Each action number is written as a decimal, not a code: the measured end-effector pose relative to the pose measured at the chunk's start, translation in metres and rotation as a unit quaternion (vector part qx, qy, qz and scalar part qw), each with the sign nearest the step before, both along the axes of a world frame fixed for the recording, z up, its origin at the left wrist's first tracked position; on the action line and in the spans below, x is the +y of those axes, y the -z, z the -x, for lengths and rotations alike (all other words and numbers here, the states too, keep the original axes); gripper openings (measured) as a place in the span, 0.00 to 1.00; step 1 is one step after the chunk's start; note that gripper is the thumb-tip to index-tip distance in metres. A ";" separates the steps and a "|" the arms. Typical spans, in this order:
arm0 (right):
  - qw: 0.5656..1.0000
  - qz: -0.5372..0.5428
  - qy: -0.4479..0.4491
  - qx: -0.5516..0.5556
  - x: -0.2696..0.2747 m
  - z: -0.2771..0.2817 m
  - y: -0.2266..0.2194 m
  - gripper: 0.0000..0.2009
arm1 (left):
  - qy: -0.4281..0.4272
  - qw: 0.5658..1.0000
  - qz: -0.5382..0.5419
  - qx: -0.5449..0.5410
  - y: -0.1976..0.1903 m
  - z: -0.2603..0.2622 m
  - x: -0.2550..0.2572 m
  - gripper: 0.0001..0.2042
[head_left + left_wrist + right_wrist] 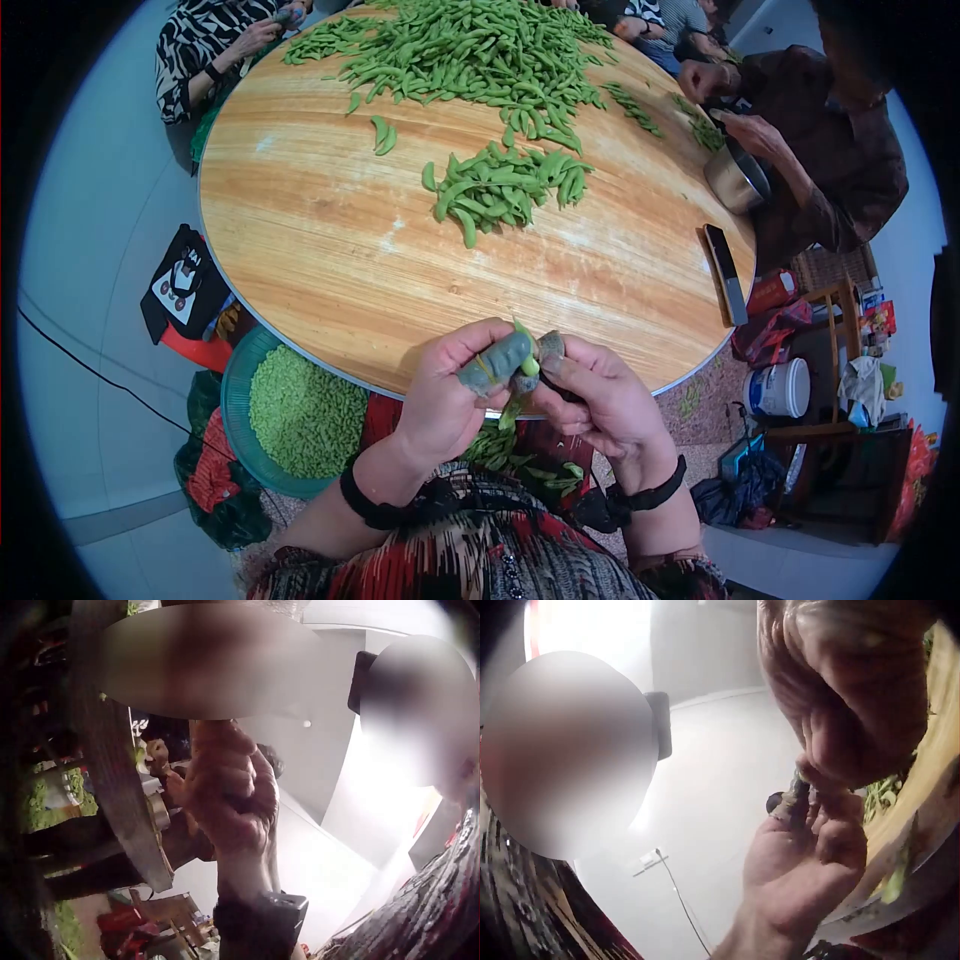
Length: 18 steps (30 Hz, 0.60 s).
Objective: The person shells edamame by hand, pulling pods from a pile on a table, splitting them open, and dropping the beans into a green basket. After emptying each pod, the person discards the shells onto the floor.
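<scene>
Just over the near edge of the round wooden table (330,270), my two hands meet around a green soybean pod (530,362). My left hand (440,400) pinches it from the left, its thumb wrapped in a grey-green covering. From the other side my right hand (615,405) grips it with bent fingers; dark coverings show on its fingertips too. A piece of green pod (512,408) hangs below the fingers. The right wrist view shows the left hand (802,862) with its fingertips against the right hand (847,697). Further up the table lies a small pile of pods (500,190).
A large heap of pods (470,50) covers the far side. At lower left, a teal basket (236,400) holds shelled beans (300,410). Pods (550,475) lie below my hands. A metal pot (735,180) and a long black object (725,275) are at right. Other people sit around.
</scene>
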State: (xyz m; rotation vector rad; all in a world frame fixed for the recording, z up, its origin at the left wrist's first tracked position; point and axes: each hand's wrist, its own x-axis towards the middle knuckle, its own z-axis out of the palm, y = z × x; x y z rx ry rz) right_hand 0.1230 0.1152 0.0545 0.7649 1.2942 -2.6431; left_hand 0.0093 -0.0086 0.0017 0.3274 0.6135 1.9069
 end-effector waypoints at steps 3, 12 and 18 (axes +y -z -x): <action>0.983 -0.185 0.018 0.014 -0.003 0.005 0.012 0.08 | -0.069 0.957 0.102 0.263 0.003 -0.006 0.009 0.08; 0.849 -0.525 -0.057 -0.011 0.045 0.055 0.003 0.11 | -0.156 0.938 0.158 0.267 0.007 0.013 0.010 0.15; 0.543 -0.839 -0.023 0.035 0.105 0.127 0.016 0.09 | -0.034 0.914 0.165 0.370 0.003 0.010 0.008 0.16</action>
